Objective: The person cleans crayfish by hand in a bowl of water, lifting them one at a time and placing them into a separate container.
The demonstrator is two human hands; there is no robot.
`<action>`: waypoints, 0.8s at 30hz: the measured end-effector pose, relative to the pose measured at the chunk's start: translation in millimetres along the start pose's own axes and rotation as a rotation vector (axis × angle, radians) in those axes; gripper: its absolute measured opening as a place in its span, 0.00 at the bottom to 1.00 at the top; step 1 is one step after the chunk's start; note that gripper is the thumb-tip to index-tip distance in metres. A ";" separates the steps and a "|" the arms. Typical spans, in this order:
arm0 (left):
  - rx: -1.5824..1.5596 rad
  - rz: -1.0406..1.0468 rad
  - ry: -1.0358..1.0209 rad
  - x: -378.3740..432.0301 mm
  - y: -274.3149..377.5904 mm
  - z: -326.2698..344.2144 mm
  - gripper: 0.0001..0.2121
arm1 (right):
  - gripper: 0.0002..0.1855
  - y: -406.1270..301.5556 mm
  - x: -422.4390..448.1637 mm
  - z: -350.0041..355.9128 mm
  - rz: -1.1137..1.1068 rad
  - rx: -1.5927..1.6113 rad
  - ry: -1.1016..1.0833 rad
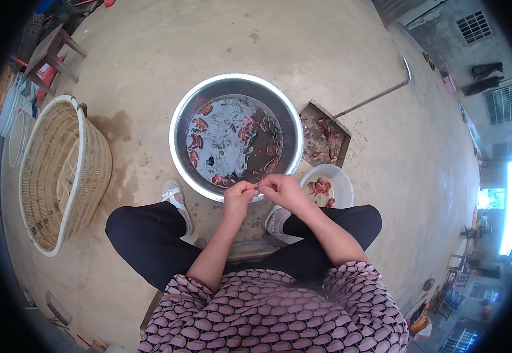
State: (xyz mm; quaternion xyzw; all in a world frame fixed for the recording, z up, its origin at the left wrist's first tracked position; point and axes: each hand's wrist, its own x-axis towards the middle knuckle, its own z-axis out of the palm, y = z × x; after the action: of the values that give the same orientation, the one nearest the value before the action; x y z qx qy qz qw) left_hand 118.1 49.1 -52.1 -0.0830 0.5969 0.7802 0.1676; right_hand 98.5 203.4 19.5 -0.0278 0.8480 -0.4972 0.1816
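Note:
My left hand (239, 197) and my right hand (285, 193) meet over the near rim of a wide metal basin (300, 132). Their fingertips pinch together on a small item, mostly hidden by the fingers and too small to name. Reddish-brown crayfish (197, 141) float in the water of the basin, mainly around its sides. Just right of my right hand, a white plastic bucket (347, 187) holds a clump of red crayfish pieces (320, 186).
A metal dustpan (317, 148) with scraps lies against the basin's right side, its long bent handle (377, 98) reaching outward. On the left stands a large woven basket (97, 154). Behind it are a wooden stool (50, 55) and white buckets (18, 137). My shoes flank the basin.

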 end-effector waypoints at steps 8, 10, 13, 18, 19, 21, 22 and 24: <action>0.473 0.306 -0.046 -4.5 12.8 -2.3 0.07 | 0.04 3.1 -2.7 -2.9 0.052 0.099 -0.086; 0.563 0.417 -0.041 -7.7 20.7 -1.5 0.06 | 0.04 9.0 -2.9 -1.7 0.065 0.166 -0.121; 0.628 0.521 0.005 -9.5 26.9 1.7 0.05 | 0.04 8.3 -3.2 2.5 0.173 0.355 -0.114; 0.748 0.721 0.087 -5.6 41.0 7.1 0.04 | 0.03 3.2 -1.7 11.1 0.404 0.808 -0.049; 0.759 0.761 0.077 -5.1 42.5 7.3 0.04 | 0.03 4.6 -2.3 11.5 0.461 0.888 -0.058; 0.775 0.803 0.062 -4.6 43.2 7.1 0.05 | 0.03 8.4 -3.2 13.2 0.541 1.001 -0.068; 0.779 0.805 0.057 -4.4 43.1 7.0 0.05 | 0.03 11.2 -3.5 14.5 0.564 1.033 -0.069; 0.808 0.794 0.054 -4.2 41.7 7.6 0.05 | 0.03 19.8 -5.3 18.9 0.456 0.824 0.000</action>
State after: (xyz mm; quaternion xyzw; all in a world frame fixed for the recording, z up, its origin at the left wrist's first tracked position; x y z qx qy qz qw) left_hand 107.5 46.1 -10.9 0.1986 0.8376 0.4905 -0.1355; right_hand 112.5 198.8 -4.2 0.2334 0.5645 -0.7397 0.2822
